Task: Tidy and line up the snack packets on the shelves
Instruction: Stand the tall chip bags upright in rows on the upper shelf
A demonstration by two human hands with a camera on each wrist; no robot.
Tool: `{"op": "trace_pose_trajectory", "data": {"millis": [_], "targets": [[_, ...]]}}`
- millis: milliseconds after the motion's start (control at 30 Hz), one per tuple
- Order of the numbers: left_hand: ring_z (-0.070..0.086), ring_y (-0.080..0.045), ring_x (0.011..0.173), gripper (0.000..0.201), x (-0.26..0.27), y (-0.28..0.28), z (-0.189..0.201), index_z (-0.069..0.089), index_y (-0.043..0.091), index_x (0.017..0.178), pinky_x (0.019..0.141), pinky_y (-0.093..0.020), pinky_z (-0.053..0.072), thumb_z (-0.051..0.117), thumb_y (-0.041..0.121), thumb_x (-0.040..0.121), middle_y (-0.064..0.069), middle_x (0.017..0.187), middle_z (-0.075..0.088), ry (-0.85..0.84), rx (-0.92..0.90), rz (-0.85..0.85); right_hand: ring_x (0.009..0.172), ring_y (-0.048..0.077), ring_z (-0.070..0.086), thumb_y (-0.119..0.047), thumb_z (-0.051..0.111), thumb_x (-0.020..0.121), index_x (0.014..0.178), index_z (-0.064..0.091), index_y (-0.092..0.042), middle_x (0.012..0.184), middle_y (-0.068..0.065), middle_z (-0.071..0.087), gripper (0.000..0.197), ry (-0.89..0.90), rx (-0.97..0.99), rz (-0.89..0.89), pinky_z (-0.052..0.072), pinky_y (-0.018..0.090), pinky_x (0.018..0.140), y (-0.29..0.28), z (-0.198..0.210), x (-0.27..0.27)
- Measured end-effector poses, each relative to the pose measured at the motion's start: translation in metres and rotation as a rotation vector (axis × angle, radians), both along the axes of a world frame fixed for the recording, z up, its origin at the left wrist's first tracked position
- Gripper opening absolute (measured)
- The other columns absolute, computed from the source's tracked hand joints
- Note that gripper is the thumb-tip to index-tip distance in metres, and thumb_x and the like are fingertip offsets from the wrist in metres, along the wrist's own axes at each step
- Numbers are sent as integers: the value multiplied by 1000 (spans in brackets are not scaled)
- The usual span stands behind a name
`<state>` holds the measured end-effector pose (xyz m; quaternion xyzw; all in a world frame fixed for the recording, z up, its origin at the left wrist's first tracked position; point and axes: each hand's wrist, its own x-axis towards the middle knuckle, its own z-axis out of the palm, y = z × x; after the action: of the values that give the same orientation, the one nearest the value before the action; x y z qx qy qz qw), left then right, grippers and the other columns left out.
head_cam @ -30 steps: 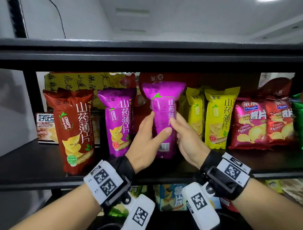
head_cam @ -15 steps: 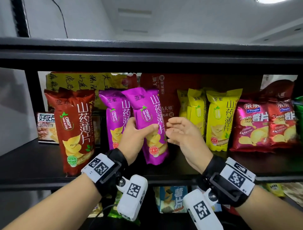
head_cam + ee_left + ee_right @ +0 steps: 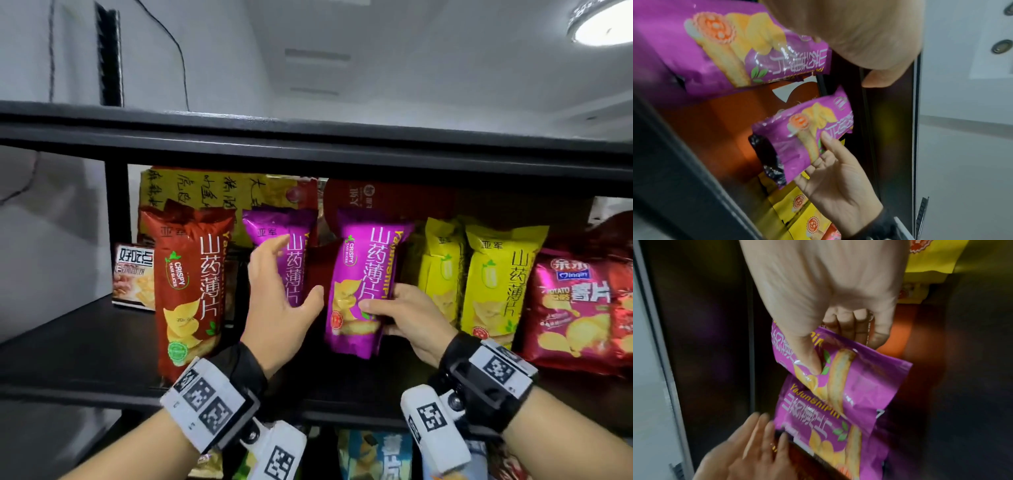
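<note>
Two purple yam-crisp packets stand mid-shelf. My left hand [image 3: 286, 291] is open, its straight fingers lying against the left purple packet [image 3: 296, 240], which stands upright beside a red-brown packet [image 3: 188, 284]. My right hand [image 3: 383, 310] pinches the right purple packet [image 3: 364, 274] at its lower right edge, thumb on the front, fingers behind. That packet tilts slightly, a gap apart from its twin. The right wrist view shows the thumb pressed into the held packet [image 3: 855, 378], with the other purple packet [image 3: 828, 434] and my left hand [image 3: 748, 443] below it.
Yellow packets [image 3: 496, 284] stand just right of my right hand, then red potato-chip packets [image 3: 575, 308]. A small box [image 3: 133, 277] sits at the far left. Large red and yellow bags fill the back. The black shelf board [image 3: 85, 359] lies bare at the front left; more snacks sit on the shelf below.
The second purple packet passed from my left hand to my right and moved right, away from its twin. My left hand let go and now lies flat on the left purple packet.
</note>
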<state>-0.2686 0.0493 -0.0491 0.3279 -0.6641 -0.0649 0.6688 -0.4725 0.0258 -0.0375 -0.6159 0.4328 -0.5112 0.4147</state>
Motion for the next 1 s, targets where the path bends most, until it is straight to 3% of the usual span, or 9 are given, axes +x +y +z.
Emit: {"op": "trace_pose_trajectory", "data": {"millis": [100, 233, 300, 400, 600, 700, 833, 933, 1000], "targets": [[32, -19, 134, 85, 7, -7, 1, 28, 20, 144, 106, -55, 43, 68, 31, 70, 24, 129, 26, 91, 62, 127, 65, 10, 70, 2, 72, 80, 91, 66, -13, 82, 3, 75, 19, 38, 21, -106, 53, 22, 51, -21, 5, -3], [28, -27, 141, 112, 15, -25, 0, 11, 28, 156, 100, -64, 46, 82, 10, 72, 15, 147, 20, 157, 258, 192, 91, 26, 70, -2, 77, 76, 94, 60, -11, 99, 11, 73, 27, 143, 79, -197, 58, 48, 82, -53, 5, 5], [44, -30, 129, 110, 15, -32, 2, 17, 38, 152, 79, -57, 59, 86, 6, 72, 17, 140, 27, 282, 390, 89, 98, 28, 69, -4, 79, 75, 108, 59, -6, 106, 12, 72, 39, 163, 105, -211, 56, 50, 87, -70, 6, 10], [60, -22, 99, 87, 14, -40, -2, 31, 33, 126, 44, -22, 55, 87, -4, 70, -2, 120, 50, 385, 440, 28, 93, 28, 70, -1, 80, 72, 109, 60, -7, 105, 13, 72, 42, 202, 75, -234, 58, 47, 83, -90, 2, 19], [70, -26, 89, 76, 16, -40, -9, 36, 43, 107, 52, -50, 60, 75, -15, 76, 15, 103, 61, 438, 470, -67, 90, 30, 70, 1, 85, 62, 105, 61, -6, 97, 11, 72, 50, 263, -9, -266, 57, 44, 86, -131, -4, 23], [73, -14, 75, 75, 7, -38, -11, 38, 45, 103, 49, -48, 60, 76, -13, 72, 24, 92, 64, 307, 410, -65, 96, 33, 68, 0, 81, 65, 107, 64, -6, 101, 14, 72, 46, 268, -34, -236, 55, 44, 88, -145, -7, 27], [69, 3, 71, 70, -5, -45, -1, 37, 35, 100, 52, -22, 57, 88, 1, 67, 9, 91, 65, 73, 397, 77, 98, 38, 67, 8, 77, 72, 114, 64, -6, 107, 19, 71, 46, 186, -60, -142, 55, 48, 87, -149, -11, 28], [70, -6, 67, 69, -12, -49, 10, 37, 30, 99, 67, -34, 60, 95, 27, 62, 8, 90, 71, -148, 452, 220, 87, 34, 68, 15, 65, 79, 88, 67, -16, 88, 13, 73, 32, 168, -57, -80, 57, 32, 67, -148, -16, 22], [69, -7, 62, 67, -13, -53, 14, 37, 28, 96, 63, -32, 58, 94, 37, 62, 8, 85, 72, -243, 478, 276, 93, 31, 68, 11, 60, 85, 90, 66, -19, 97, 13, 74, 31, 197, -49, -55, 55, 36, 82, -146, -19, 21]]}}
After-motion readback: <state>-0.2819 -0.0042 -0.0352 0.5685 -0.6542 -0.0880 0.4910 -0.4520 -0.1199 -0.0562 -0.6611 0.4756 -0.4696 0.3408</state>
